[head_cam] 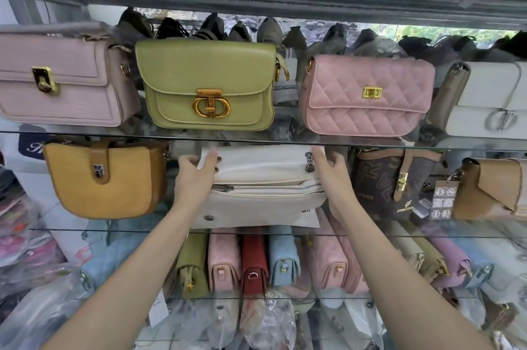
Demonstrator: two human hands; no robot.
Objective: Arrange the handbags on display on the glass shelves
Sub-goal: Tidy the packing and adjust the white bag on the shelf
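Note:
A white handbag [262, 187] with a zip and chain strap stands on the middle glass shelf [71, 229]. My left hand [195, 175] grips its left top corner and my right hand [335, 175] grips its right top corner. To its left stands a mustard bag [105, 181], to its right a brown patterned bag [382, 181]. On the upper glass shelf [85, 134] stand a lilac bag [62, 78], a green bag [208, 84], a pink quilted bag [368, 95] and a white bag [487, 101].
A tan bag [490, 189] stands at the far right of the middle shelf. Below, several bags stand side-on in a row, among them a red one [254, 264]. Plastic-wrapped goods [256, 321] lie at the bottom. Dark bags fill the back and the top shelf.

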